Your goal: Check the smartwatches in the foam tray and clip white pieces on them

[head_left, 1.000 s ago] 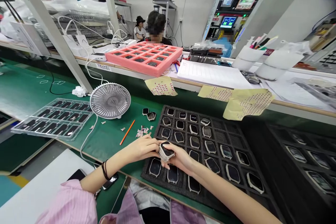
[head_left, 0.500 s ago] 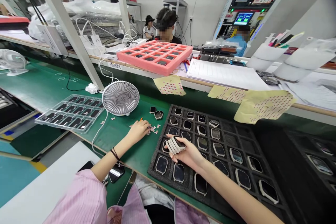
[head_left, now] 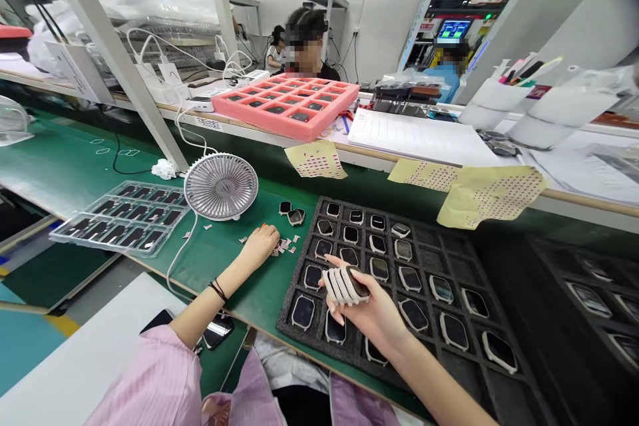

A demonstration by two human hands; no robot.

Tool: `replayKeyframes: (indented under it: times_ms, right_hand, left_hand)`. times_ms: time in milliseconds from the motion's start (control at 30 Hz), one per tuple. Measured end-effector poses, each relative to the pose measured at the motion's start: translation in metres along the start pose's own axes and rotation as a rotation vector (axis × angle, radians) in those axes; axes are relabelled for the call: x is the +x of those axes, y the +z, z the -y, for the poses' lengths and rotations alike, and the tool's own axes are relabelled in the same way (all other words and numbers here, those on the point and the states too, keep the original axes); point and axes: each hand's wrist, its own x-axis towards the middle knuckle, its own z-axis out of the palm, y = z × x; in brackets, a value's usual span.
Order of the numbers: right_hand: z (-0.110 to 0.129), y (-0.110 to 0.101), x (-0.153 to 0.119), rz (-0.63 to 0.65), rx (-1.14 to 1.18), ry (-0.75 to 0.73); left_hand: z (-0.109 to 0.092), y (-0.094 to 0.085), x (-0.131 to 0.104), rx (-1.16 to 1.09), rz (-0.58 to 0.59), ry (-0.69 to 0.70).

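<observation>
My right hand is wrapped round a stack of several watch cases, held on edge above the black foam tray. Watches with dark screens lie in many of the tray's compartments. On the green bench, my left hand rests with its fingers bent down beside small pale pieces; what is under its fingertips is hidden. Two more watches lie on the bench just beyond that hand, left of the tray.
A white fan stands behind my left hand. Further left lies a clear tray of black parts. A pink foam tray and papers are on the raised shelf. A person sits beyond it.
My right hand has moved slightly right and down with the stack. My left hand has shifted a little, its fingers now more tucked, with an orange tip less visible. The view has moved slightly.
</observation>
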Motion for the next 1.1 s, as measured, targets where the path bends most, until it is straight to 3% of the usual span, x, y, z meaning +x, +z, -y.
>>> replayKeyframes:
  times_ms: [100,233,500,667,767,867,933,1000,1100]
  right_hand:
    - [-0.008,0.006,-0.015,-0.065,0.042,-0.116]
    - [-0.026,0.008,-0.016,-0.132,0.072,-0.227]
    - [-0.044,0.012,0.0,-0.158,0.128,-0.278]
    - [-0.043,0.013,0.002,-0.181,0.165,-0.227]
    - [-0.04,0.011,0.004,-0.185,0.182,-0.215]
    - [-0.036,0.009,0.005,-0.177,0.199,-0.182]
    - [-0.034,0.008,0.005,-0.154,0.209,-0.134]
    - [-0.033,0.008,0.005,-0.112,0.221,-0.077]
    - [-0.031,0.009,0.003,-0.053,0.227,-0.03]
  left_hand:
    - [0.001,-0.002,0.002,-0.042,-0.01,-0.037]
    - [0.005,-0.002,0.005,-0.127,-0.021,-0.103]
    - [0.012,-0.006,0.01,-0.351,-0.038,-0.234]
    - [0.013,-0.014,0.01,-0.44,-0.098,-0.237]
    - [0.002,-0.026,0.003,-0.459,-0.17,-0.213]
    - [-0.024,-0.049,-0.011,-0.538,-0.224,-0.056]
    - [-0.047,-0.067,-0.02,-0.736,-0.219,0.286]
    - [-0.068,-0.081,-0.027,-0.852,-0.216,0.51]
    - [-0.085,-0.092,-0.029,-0.886,-0.197,0.664]
